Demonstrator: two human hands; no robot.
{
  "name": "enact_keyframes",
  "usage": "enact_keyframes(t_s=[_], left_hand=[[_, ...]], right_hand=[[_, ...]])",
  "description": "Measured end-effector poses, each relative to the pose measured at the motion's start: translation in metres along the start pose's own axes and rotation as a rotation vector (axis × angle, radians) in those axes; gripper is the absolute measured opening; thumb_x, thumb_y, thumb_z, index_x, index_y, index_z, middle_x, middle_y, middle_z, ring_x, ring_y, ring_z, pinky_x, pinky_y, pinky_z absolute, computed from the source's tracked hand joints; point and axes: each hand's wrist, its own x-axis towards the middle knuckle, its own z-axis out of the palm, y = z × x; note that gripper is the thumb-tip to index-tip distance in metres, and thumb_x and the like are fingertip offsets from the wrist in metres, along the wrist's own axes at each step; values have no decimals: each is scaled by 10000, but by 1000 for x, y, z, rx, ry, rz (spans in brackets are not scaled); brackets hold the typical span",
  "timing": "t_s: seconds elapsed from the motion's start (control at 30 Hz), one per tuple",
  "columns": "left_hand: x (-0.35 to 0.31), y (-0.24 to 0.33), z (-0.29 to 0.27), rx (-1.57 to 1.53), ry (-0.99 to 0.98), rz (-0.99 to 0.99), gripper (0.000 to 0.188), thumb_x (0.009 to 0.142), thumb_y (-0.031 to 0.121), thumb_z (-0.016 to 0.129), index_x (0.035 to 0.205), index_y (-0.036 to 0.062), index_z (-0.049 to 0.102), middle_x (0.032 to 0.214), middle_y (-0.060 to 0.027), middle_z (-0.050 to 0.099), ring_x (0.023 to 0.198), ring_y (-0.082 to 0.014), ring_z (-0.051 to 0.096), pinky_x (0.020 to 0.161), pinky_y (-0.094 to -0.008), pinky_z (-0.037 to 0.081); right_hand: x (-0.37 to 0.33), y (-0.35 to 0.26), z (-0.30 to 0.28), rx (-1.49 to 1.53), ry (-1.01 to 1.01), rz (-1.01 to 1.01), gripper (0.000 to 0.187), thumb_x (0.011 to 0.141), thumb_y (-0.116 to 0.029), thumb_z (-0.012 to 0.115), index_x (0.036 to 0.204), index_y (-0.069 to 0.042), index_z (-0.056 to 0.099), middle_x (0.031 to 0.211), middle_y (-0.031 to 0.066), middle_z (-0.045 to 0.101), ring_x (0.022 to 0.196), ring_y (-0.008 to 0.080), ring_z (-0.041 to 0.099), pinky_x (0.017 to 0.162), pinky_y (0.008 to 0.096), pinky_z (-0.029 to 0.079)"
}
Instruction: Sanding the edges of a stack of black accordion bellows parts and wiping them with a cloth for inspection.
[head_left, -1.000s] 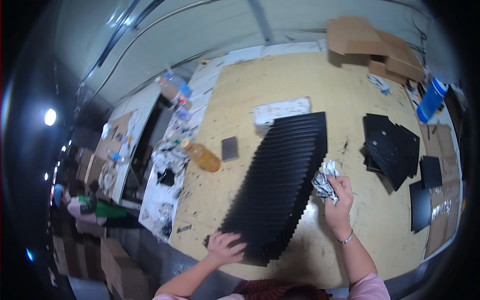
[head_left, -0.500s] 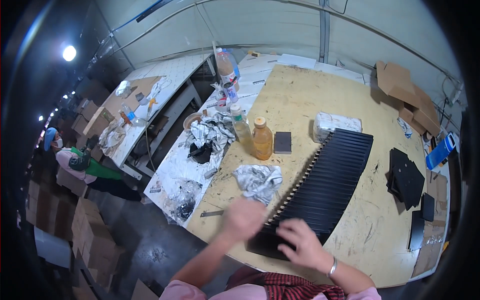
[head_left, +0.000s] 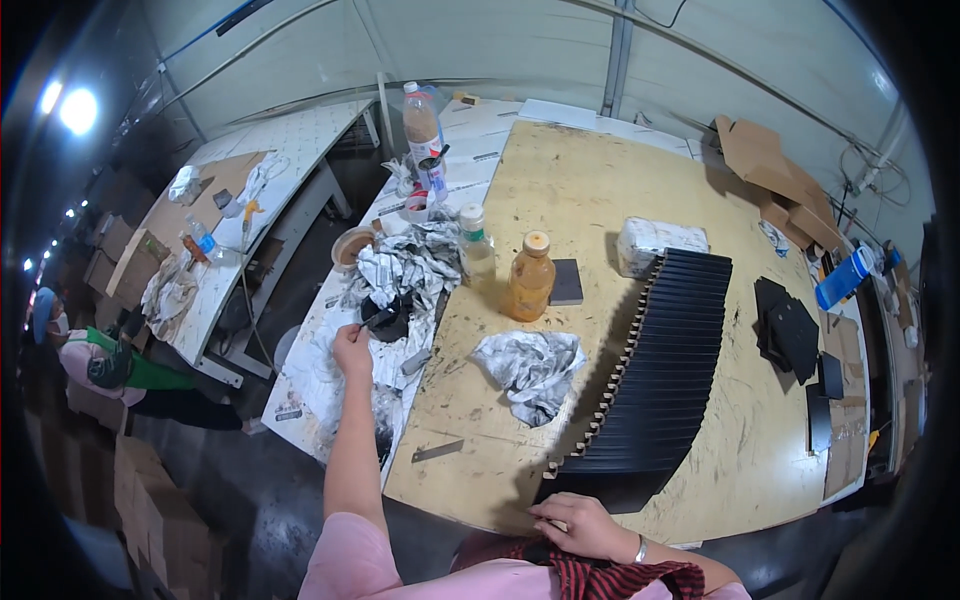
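My left hand (head_left: 352, 350) reaches to the far left and pinches a thin dark handle (head_left: 376, 317) at a black-stained bowl (head_left: 390, 322). The handle's working end cannot be made out. Crumpled, grey-stained cloths (head_left: 412, 262) lie against the bowl. My right hand (head_left: 588, 525) rests at the near end of a long stack of black panels (head_left: 660, 370), its fingers loosely bent and holding nothing visible. The panels are lined up in a row running away from me, with pale notched ends along their left side.
A crumpled rag (head_left: 532, 375), an orange-brown bottle (head_left: 530, 278), a clear bottle (head_left: 476, 250) and a dark block (head_left: 566, 281) are left of the stack. A wrapped white bundle (head_left: 660, 245) stands behind it. Loose black plates (head_left: 787, 330) lie right. A person (head_left: 120, 365) works far left.
My left hand has moved from beside the stack to the bowl on the left and taken the thin handle. My right hand has come down to the stack's near end. The view has shifted.
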Motion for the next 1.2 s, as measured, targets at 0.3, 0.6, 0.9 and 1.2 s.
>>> enact_keyframes(t_s=[0.3,0.6,0.9,1.2], left_hand=[[-119,122,-16,-730,-431,-389,73,965,-11,567,1037,-18,581,878,-68,629,735,-147,597,653,-280,496],[-362,251,-3,-999,-942,-738,178,927,-99,573,1076,-2,562,990,-108,667,893,-176,675,836,-312,570],[-418,263,32,1,-741,577,216,806,-72,677,997,10,618,1029,-137,675,925,-233,621,754,-284,505],[-434,231,70,356,-326,1009,214,823,126,536,977,31,651,1058,-125,646,956,-328,574,858,-430,413]], right_hand=[[22,2,-17,197,235,8,184,852,-73,704,1025,-10,711,838,132,648,764,300,659,674,382,535],[-2,24,-39,493,723,173,156,888,-89,737,930,49,676,906,57,536,736,109,512,641,248,431],[-125,96,-107,1005,724,574,185,1013,-74,555,949,41,684,828,28,660,690,69,580,629,218,490],[-154,189,-142,778,576,486,216,1020,-109,535,922,-6,698,700,-35,572,584,39,471,535,202,398]])
